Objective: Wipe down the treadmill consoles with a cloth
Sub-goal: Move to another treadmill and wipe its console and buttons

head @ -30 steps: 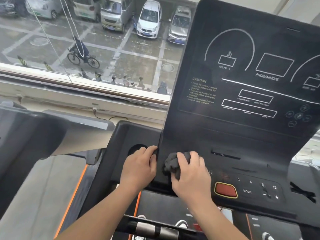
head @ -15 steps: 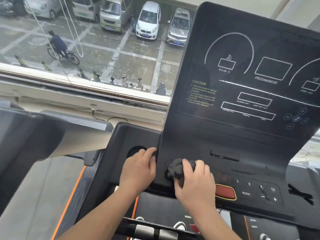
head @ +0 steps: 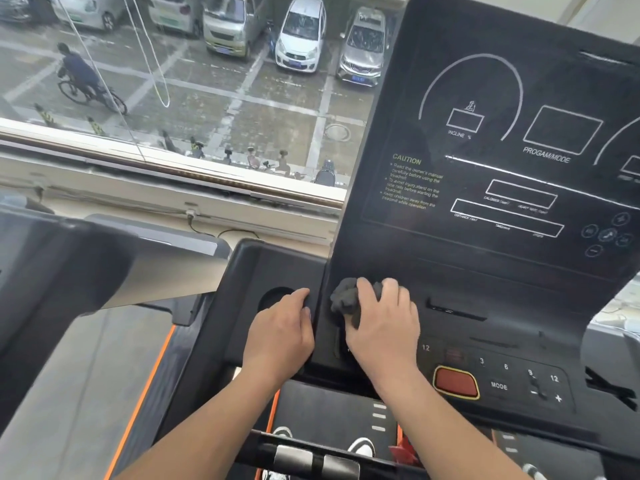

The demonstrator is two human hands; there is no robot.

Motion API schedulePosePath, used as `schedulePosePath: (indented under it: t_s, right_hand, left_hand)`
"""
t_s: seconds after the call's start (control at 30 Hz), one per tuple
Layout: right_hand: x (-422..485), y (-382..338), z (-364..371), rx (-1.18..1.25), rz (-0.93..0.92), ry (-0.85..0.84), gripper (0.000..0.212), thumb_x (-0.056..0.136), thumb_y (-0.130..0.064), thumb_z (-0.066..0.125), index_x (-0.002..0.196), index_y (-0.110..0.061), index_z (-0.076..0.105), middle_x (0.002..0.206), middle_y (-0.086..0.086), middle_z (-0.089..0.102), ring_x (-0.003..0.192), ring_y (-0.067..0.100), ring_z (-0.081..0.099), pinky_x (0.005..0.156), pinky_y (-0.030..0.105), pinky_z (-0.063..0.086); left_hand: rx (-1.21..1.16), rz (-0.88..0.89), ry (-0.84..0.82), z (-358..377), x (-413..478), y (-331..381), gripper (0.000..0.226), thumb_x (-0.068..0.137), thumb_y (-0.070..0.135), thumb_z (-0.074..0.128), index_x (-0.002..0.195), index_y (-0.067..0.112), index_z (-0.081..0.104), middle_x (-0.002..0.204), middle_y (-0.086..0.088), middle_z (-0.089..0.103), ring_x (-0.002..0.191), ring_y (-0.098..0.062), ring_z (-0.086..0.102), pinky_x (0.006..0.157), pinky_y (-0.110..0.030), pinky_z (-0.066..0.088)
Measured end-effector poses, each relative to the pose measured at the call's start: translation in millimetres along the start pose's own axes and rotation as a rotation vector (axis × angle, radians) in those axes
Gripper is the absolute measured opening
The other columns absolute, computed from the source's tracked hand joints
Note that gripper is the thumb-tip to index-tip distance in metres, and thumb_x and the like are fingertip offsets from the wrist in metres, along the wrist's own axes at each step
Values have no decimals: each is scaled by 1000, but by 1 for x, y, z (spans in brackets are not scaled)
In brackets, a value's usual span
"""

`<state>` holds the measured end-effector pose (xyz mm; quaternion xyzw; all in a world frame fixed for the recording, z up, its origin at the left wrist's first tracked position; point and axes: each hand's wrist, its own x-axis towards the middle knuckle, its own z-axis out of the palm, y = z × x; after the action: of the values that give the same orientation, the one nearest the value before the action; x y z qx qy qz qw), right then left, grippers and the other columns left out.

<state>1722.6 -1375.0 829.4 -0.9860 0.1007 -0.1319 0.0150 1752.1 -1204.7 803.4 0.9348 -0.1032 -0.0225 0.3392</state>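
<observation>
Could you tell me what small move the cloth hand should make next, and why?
Probably slide the cloth rightward along the console: the right hand grips it bunched at the lower left corner, so the panel's width lies to its right.

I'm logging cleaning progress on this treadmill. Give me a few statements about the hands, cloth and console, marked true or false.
1. The right hand grips a crumpled dark grey cloth against the black treadmill console. True.
2. The left hand holds a spray bottle. False: it rests empty on the console's black side tray.
3. The cloth covers the red oval button. False: the button lies uncovered, right of the right wrist.
4. A round recess lies in the tray by the left hand's fingertips. True.
</observation>
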Motion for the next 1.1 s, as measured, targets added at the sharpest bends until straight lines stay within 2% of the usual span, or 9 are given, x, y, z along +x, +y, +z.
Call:
schedulePosePath:
  t_s: [0.17, 0.33, 0.5, 0.57, 0.63, 0.77, 0.93, 1.0, 1.1]
  right_hand:
    - [-51, -15, -4, 153, -106, -45, 52, 70, -44, 76, 117, -26, 64, 100, 3, 57, 86, 29, 57, 70, 40, 47]
    - [-47, 6, -12, 95, -207, -102, 48, 64, -46, 77, 108, -32, 63, 100, 0, 54, 86, 29, 58, 66, 38, 45]
    - [9, 24, -2, 38, 109, -33, 42, 74, -49, 80, 110, -35, 64, 106, 3, 47, 96, 31, 51, 76, 41, 48]
    - [11, 8, 3, 94, 249, 15, 38, 76, -47, 79, 108, -33, 65, 105, 4, 45, 94, 32, 50, 76, 42, 48]
    - [2, -13, 6, 135, 301, 41, 33, 77, -45, 79, 103, -31, 65, 102, 4, 46, 91, 33, 50, 74, 42, 47]
    - [-12, -22, 3, 148, 85, -54, 31, 76, -49, 73, 103, -35, 65, 102, 2, 50, 92, 29, 52, 74, 40, 48]
    - [-31, 15, -14, 124, -153, -255, 37, 74, -48, 73, 107, -38, 60, 102, -1, 50, 95, 27, 55, 71, 39, 54]
    - [-32, 41, -21, 75, -68, -304, 37, 77, -47, 73, 110, -37, 60, 104, 0, 51, 99, 29, 57, 74, 40, 54]
    - [-31, 84, -29, 37, 185, -310, 37, 83, -48, 72, 116, -36, 61, 111, 3, 53, 108, 32, 56, 82, 41, 52]
  left_hand:
    - [-27, -18, -14, 1, 1, -6, 37, 100, 15, 55, 136, 20, 65, 119, 2, 74, 102, -29, 69, 85, -43, 55]
    - [-41, 5, 34, 1, -1, -9, 37, 91, 11, 55, 123, 22, 70, 107, 5, 76, 90, -28, 72, 75, -43, 58]
    - [-73, -18, 17, -1, 0, -7, 37, 93, 10, 55, 124, 25, 69, 104, 9, 76, 89, -24, 71, 78, -42, 58]
    - [-76, -23, 17, -2, 0, -6, 36, 94, 9, 55, 123, 26, 69, 104, 10, 75, 90, -23, 71, 78, -41, 58]
    - [-77, -18, 29, -1, 1, -7, 36, 93, 8, 56, 121, 26, 70, 103, 9, 76, 89, -24, 71, 77, -41, 58]
    - [-57, -28, 17, -2, 2, -5, 35, 91, 11, 57, 117, 30, 70, 104, 11, 76, 90, -23, 71, 75, -38, 57]
    - [-45, -18, 31, 1, 0, -6, 34, 94, 9, 58, 119, 29, 71, 108, 10, 76, 93, -27, 72, 78, -38, 56]
    - [-39, -39, 30, 2, 0, -6, 34, 95, 9, 58, 120, 29, 70, 107, 9, 77, 95, -28, 71, 79, -38, 55]
    - [-53, -54, 16, 3, -1, -4, 34, 96, 10, 56, 121, 30, 69, 108, 10, 76, 97, -27, 71, 82, -37, 54]
